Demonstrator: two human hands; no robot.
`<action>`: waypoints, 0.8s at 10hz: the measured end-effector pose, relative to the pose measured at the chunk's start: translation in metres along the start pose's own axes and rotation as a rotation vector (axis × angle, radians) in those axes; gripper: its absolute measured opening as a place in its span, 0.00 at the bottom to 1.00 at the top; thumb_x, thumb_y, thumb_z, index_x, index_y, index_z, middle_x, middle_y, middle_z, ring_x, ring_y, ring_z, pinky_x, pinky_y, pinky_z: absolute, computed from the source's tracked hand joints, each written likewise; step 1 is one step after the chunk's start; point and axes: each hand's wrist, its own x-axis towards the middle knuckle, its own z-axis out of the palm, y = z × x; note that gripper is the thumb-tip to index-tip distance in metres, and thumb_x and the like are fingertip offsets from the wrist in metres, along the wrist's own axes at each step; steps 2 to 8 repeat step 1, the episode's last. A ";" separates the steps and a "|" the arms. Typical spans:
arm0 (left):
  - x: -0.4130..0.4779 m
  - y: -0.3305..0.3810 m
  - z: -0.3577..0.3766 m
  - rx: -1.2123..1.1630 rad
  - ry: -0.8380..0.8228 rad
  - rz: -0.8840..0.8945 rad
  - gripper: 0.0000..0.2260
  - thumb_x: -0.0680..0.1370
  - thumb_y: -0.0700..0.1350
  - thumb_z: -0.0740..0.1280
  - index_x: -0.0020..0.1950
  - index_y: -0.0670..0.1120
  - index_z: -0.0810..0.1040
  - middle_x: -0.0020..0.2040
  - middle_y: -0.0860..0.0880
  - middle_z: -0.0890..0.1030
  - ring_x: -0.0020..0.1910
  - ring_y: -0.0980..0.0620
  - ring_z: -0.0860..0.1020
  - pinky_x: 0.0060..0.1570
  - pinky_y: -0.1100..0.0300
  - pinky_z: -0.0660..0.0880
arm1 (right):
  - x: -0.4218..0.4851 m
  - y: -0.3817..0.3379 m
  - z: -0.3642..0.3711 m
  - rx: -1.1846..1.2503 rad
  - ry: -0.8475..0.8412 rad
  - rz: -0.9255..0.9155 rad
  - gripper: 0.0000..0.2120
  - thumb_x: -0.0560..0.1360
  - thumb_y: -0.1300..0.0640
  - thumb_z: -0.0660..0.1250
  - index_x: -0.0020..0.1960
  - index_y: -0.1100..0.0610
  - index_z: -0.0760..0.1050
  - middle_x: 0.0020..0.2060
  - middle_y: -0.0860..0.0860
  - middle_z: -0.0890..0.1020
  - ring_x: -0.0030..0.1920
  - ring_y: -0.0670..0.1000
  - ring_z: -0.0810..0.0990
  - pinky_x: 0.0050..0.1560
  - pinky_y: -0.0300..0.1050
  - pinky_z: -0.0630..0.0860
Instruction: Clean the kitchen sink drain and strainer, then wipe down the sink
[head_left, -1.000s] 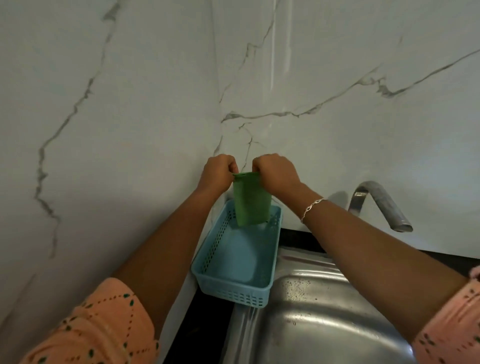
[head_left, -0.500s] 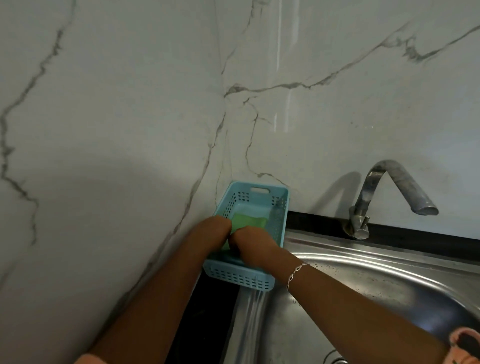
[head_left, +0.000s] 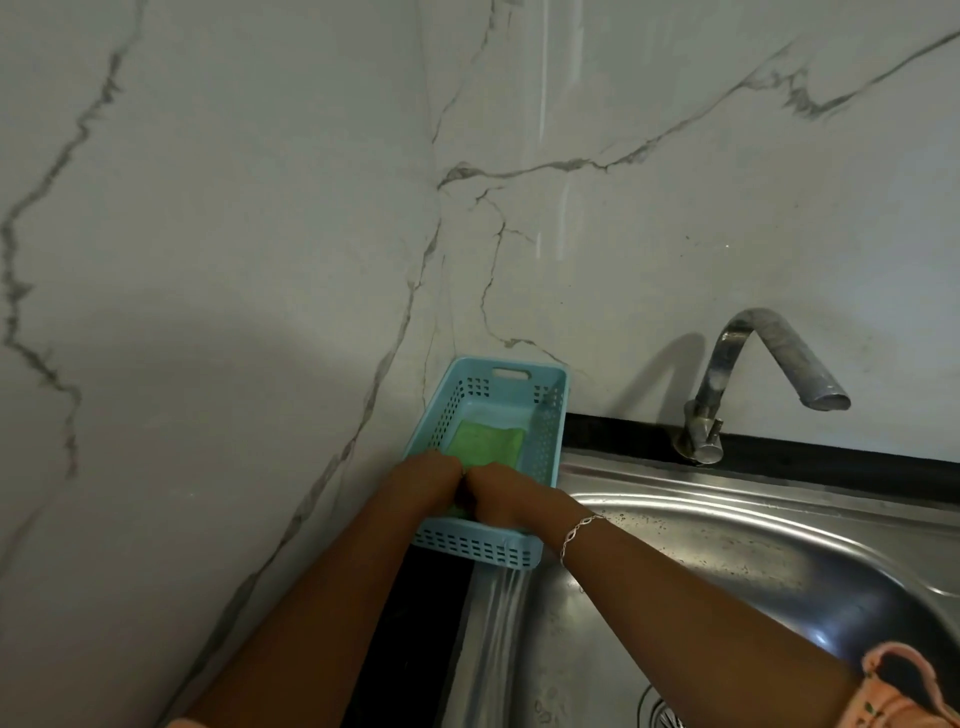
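My left hand (head_left: 431, 480) and right hand (head_left: 506, 499), fingers clamped on the green cloth (head_left: 485, 441), which lies in the blue basket (head_left: 467, 545) at ten o'clock of the sink (head_left: 753, 545); wiping apparently done, cloth being stowed.

Dim, greenish cast; soft shadows on wall (head_left: 260, 260); wide-angle edge bending

no text, label or number can be read anywhere

A green cloth (head_left: 485, 444) shows just beyond the left hand (head_left: 431, 478) and right hand (head_left: 501, 493), inside a pale blue, hole-patterned basket (head_left: 478, 548). Above them, the wall (head_left: 260, 234) is white with grey veins.
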 end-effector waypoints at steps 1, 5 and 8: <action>-0.005 0.001 0.005 -0.062 0.100 -0.018 0.14 0.78 0.38 0.59 0.63 0.38 0.70 0.63 0.38 0.74 0.60 0.42 0.74 0.59 0.53 0.71 | -0.011 0.000 -0.003 -0.042 0.052 0.041 0.14 0.75 0.65 0.60 0.60 0.67 0.73 0.57 0.65 0.77 0.58 0.63 0.75 0.55 0.50 0.72; -0.005 0.001 0.005 -0.062 0.100 -0.018 0.14 0.78 0.38 0.59 0.63 0.38 0.70 0.63 0.38 0.74 0.60 0.42 0.74 0.59 0.53 0.71 | -0.011 0.000 -0.003 -0.042 0.052 0.041 0.14 0.75 0.65 0.60 0.60 0.67 0.73 0.57 0.65 0.77 0.58 0.63 0.75 0.55 0.50 0.72; -0.005 0.001 0.005 -0.062 0.100 -0.018 0.14 0.78 0.38 0.59 0.63 0.38 0.70 0.63 0.38 0.74 0.60 0.42 0.74 0.59 0.53 0.71 | -0.011 0.000 -0.003 -0.042 0.052 0.041 0.14 0.75 0.65 0.60 0.60 0.67 0.73 0.57 0.65 0.77 0.58 0.63 0.75 0.55 0.50 0.72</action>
